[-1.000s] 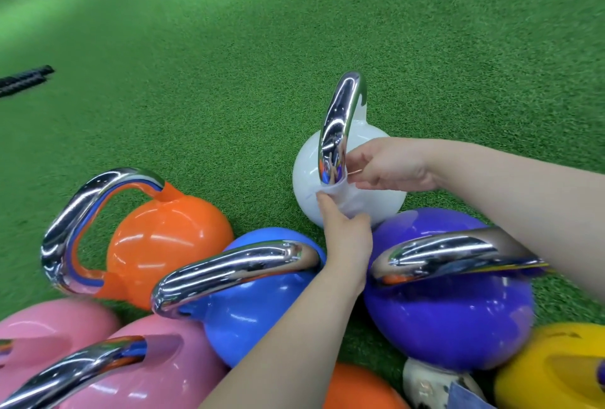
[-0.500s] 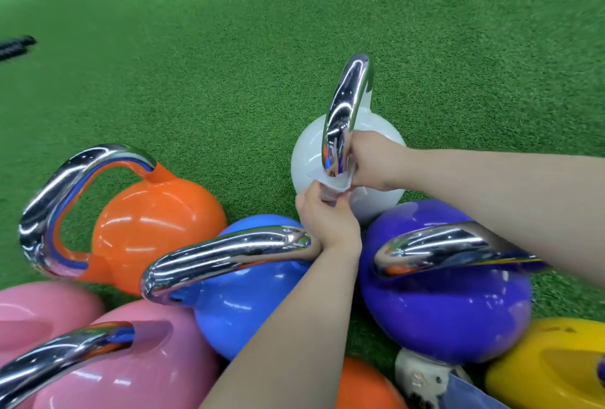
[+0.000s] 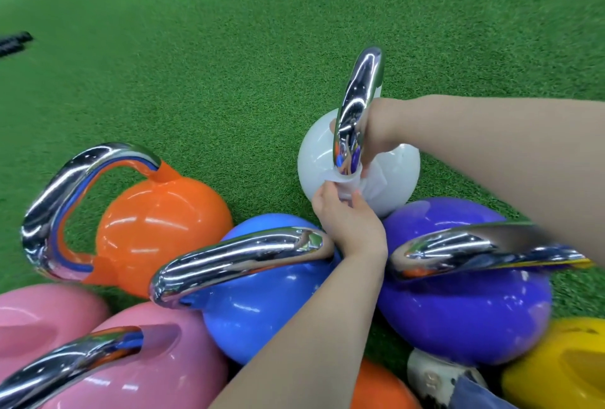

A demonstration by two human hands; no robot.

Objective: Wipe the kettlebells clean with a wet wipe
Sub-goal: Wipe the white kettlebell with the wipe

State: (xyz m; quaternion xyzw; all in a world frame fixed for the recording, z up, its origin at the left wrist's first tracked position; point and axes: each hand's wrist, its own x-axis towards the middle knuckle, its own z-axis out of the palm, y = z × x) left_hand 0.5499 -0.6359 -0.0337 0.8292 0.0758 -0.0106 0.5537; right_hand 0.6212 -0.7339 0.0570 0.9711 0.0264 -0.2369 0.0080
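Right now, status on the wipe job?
Left hand pinches wet wipe at chrome handle base. Right hand grips handle. White kettlebell upright on turf. Nothing obstructing.

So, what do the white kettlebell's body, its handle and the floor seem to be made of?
White kettlebell body: probably glossy vinyl or a painted coating, since it shows soft highlights. Its handle: seemingly chrome-plated metal, because it mirrors the colours around it. Floor: apparently artificial turf, with short green fibres.
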